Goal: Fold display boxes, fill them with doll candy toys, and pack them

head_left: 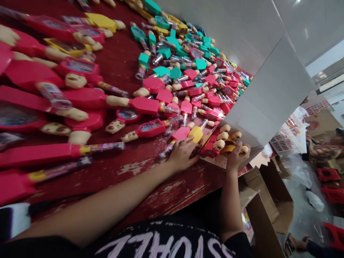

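My left hand (183, 154) rests beside the open carton, fingers apart and curved, fingertips against a yellow plastic toy (197, 134). Whether it grips that toy is hard to see. Inside the carton (219, 162), my right hand (235, 156) is closed round a toy with a tan animal head (244, 149); most of its body is hidden. Other toys stand in there with heads up: red-bodied ones (211, 147) at the left and a yellow one (229, 146) near my right hand. A pink toy (180, 133) lies just past my left fingers.
Heaped over the red table (150, 157) are many red, green (200, 64) and yellow toys with clear tubes. The carton's grey lid (266, 93) stands up behind it. To the right are brown boxes (260, 222), a white basket (286, 141), red stools (328, 174) and another person (322, 148).
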`<state>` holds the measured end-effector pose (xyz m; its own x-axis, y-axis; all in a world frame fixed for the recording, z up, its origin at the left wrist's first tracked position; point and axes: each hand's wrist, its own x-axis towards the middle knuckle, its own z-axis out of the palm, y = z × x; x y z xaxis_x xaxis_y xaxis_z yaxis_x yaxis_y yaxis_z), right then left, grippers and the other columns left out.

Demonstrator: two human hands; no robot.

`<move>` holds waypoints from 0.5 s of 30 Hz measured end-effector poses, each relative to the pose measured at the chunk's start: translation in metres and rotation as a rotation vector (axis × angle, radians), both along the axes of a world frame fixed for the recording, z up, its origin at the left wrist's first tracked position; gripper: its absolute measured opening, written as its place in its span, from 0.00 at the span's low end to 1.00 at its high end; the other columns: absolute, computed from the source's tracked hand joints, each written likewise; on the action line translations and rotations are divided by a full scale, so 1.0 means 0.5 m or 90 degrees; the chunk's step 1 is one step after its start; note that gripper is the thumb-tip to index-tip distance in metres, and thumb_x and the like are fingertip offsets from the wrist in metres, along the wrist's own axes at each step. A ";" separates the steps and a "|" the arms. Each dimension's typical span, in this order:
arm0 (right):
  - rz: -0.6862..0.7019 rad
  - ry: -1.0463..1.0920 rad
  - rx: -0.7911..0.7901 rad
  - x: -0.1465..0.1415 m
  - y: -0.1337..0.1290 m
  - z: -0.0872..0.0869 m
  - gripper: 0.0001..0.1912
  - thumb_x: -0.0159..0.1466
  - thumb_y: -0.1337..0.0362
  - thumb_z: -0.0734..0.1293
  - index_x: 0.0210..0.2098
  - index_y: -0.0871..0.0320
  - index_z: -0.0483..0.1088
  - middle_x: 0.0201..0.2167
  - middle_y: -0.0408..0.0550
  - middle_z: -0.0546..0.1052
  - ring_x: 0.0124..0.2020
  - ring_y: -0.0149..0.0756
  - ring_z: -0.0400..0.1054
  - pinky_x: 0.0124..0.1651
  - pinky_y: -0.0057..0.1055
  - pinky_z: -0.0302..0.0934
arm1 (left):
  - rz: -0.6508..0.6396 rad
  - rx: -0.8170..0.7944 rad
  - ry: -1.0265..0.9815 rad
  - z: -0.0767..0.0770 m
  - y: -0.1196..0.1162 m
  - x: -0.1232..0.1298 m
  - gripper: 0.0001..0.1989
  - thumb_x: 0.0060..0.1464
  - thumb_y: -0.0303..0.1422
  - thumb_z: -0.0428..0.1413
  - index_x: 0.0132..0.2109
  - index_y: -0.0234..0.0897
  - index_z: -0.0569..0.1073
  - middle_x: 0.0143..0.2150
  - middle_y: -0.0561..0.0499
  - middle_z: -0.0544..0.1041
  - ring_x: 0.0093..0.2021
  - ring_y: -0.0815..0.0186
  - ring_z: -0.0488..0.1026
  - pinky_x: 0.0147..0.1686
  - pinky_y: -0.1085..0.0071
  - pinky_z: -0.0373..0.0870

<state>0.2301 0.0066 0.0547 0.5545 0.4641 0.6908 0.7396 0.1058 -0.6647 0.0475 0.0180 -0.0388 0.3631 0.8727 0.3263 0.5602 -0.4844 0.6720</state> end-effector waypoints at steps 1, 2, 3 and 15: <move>0.002 -0.011 -0.007 -0.003 -0.001 -0.002 0.16 0.64 0.53 0.60 0.25 0.55 0.58 0.20 0.39 0.62 0.23 0.30 0.58 0.29 0.29 0.57 | 0.001 0.001 0.000 0.000 0.000 0.000 0.16 0.54 0.40 0.50 0.46 0.37 0.71 0.48 0.43 0.76 0.61 0.47 0.61 0.54 0.51 0.55; 0.006 -0.025 -0.013 -0.006 -0.002 -0.004 0.15 0.64 0.53 0.60 0.26 0.55 0.58 0.21 0.39 0.63 0.24 0.31 0.59 0.30 0.29 0.58 | 0.003 0.002 0.001 0.000 0.001 0.000 0.16 0.54 0.40 0.50 0.46 0.37 0.71 0.48 0.43 0.76 0.61 0.47 0.61 0.54 0.51 0.55; 0.010 -0.040 -0.014 -0.008 -0.003 -0.006 0.15 0.65 0.54 0.60 0.27 0.55 0.58 0.23 0.40 0.63 0.25 0.31 0.59 0.32 0.30 0.59 | 0.004 0.001 0.002 0.000 0.001 0.001 0.16 0.53 0.39 0.50 0.46 0.37 0.71 0.48 0.43 0.76 0.61 0.47 0.61 0.54 0.51 0.55; 0.069 -0.168 -0.009 -0.015 0.044 -0.016 0.14 0.66 0.52 0.58 0.30 0.56 0.59 0.34 0.51 0.65 0.42 0.41 0.62 0.48 0.43 0.60 | 0.017 0.015 0.009 -0.014 0.007 0.003 0.18 0.56 0.44 0.49 0.46 0.37 0.71 0.49 0.41 0.75 0.61 0.48 0.61 0.54 0.51 0.55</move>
<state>0.2226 0.0287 0.0466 0.3030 0.5220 0.7973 0.8722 0.1852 -0.4527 0.0492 0.0214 -0.0457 0.3440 0.8744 0.3421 0.5822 -0.4845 0.6529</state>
